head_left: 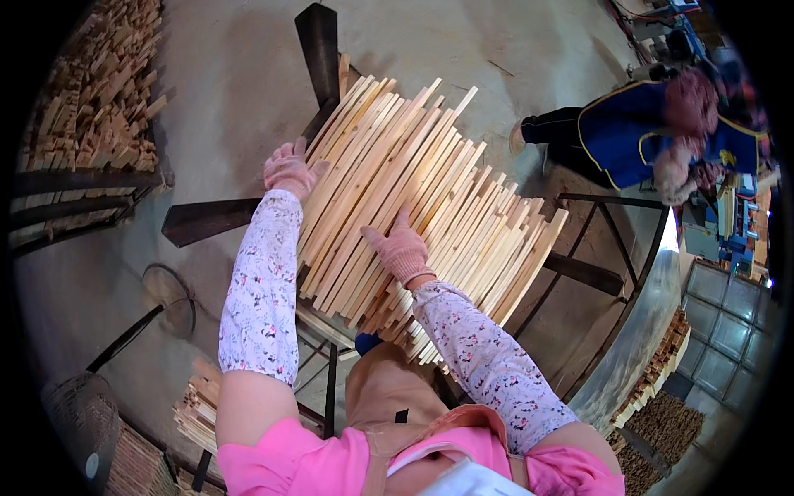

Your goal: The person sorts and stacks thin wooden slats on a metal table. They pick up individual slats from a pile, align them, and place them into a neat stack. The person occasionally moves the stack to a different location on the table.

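Observation:
A broad row of pale wooden strips (pixel 463 194) lies side by side in front of me, their ends uneven. My left hand (pixel 291 169), in a pink knit glove, rests at the left edge of the row with its fingers stretched out and the thumb towards the outermost strips. On top of the strips, near the middle, lies my right hand (pixel 403 250) in a matching glove. Its index finger points away from me along the strips and its thumb sticks out to the left; the other fingers are partly hidden. Neither hand visibly grasps a strip.
Dark support bars (pixel 211 221) stick out from under the strips. A large pile of wood pieces (pixel 99 91) is at the far left. To the right stands a person in a blue apron (pixel 616 132), beside a curved metal-framed table (pixel 641 306). A mesh-caged fan (pixel 78 413) stands lower left.

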`<state>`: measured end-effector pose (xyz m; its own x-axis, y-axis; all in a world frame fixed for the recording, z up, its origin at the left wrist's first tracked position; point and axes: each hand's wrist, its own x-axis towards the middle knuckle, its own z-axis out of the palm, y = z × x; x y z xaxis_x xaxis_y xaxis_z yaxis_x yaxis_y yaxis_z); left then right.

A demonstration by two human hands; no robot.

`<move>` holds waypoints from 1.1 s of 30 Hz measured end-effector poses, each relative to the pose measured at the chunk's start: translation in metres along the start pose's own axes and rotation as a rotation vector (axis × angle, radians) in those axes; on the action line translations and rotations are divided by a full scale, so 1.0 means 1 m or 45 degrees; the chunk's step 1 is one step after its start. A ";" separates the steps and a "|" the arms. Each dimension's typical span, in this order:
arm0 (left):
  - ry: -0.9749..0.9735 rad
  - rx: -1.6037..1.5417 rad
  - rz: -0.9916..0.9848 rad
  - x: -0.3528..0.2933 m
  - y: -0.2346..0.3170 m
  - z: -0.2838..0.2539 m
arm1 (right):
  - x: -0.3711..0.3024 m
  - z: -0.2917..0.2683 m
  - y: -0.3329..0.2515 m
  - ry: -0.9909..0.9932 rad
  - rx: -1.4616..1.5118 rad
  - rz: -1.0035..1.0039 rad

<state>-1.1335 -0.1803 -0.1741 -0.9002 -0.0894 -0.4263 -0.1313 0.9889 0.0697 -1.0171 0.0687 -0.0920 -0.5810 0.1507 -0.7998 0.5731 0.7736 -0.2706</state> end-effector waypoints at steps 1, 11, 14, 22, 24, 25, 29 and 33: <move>0.136 -0.014 0.079 0.002 -0.003 0.022 | -0.001 0.004 -0.002 0.009 -0.018 -0.018; 0.011 -1.593 0.338 -0.088 0.061 0.111 | -0.008 -0.003 -0.017 0.203 0.121 0.088; -0.119 -1.056 0.425 -0.100 0.059 0.093 | -0.006 -0.003 -0.022 0.326 0.247 0.088; -0.241 -0.375 0.550 -0.129 0.069 0.034 | 0.021 0.005 -0.017 0.550 0.474 0.045; -0.096 -0.804 0.558 -0.122 0.054 0.073 | 0.032 0.006 -0.001 0.466 0.558 0.024; -0.031 -1.025 0.563 -0.123 0.054 0.079 | 0.035 0.004 0.008 0.427 0.596 0.025; -0.018 -1.192 0.493 -0.118 0.055 0.121 | 0.022 0.004 0.045 0.523 0.889 -0.182; -0.338 -0.837 0.466 -0.102 0.047 0.045 | 0.006 -0.013 0.037 0.585 0.625 -0.256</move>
<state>-1.0293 -0.1190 -0.1677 -0.8152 0.3408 -0.4684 -0.1391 0.6697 0.7294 -1.0063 0.1063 -0.1000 -0.8266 0.3622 -0.4307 0.5606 0.4623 -0.6870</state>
